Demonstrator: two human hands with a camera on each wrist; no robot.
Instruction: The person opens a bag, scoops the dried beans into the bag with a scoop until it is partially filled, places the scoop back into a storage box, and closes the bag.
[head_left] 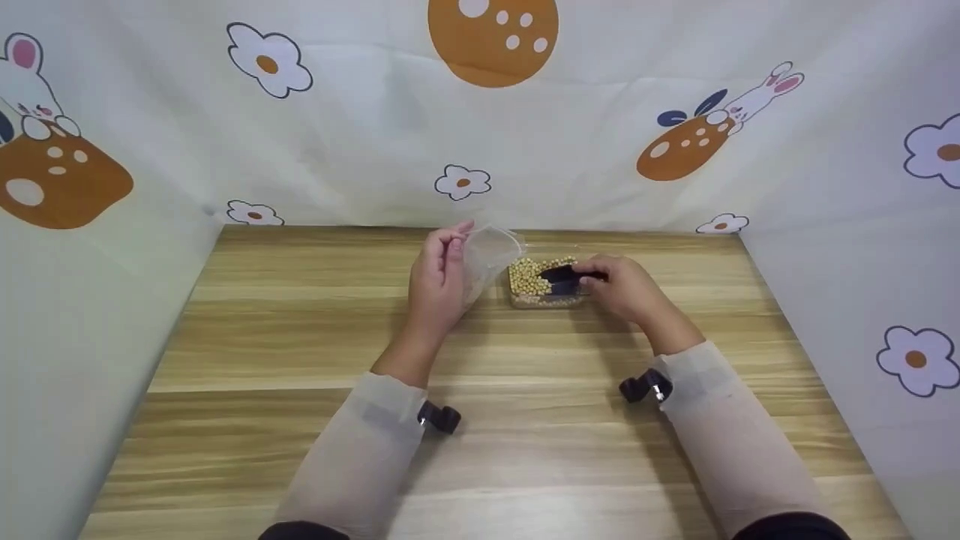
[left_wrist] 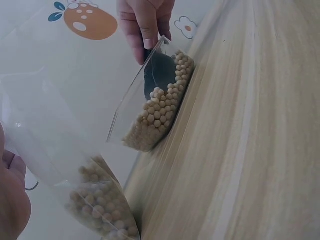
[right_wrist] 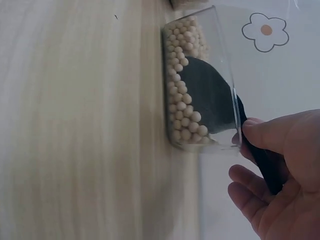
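Note:
A clear rectangular box (head_left: 546, 301) holds pale yellow round grains (right_wrist: 186, 117) that look like soybeans. My right hand (head_left: 619, 289) grips a black scoop (right_wrist: 207, 95) by its handle. The scoop's blade is tilted down inside the box, its front edge among the grains. To the left of the box, my left hand (head_left: 439, 281) holds up the rim of a clear plastic bag (head_left: 487, 255) between thumb and fingers. The bag's mouth gapes toward the box, and more of the same grains (left_wrist: 102, 207) lie in its bottom. The left fingertips are mostly out of the left wrist view.
Box and bag stand on a wood-grain table (head_left: 300, 337), close to its back edge. A white patterned cloth (head_left: 360, 135) hangs behind and at both sides. A black clip-like device (head_left: 441, 418) is fixed at the left wrist, and another (head_left: 643, 386) at the right.

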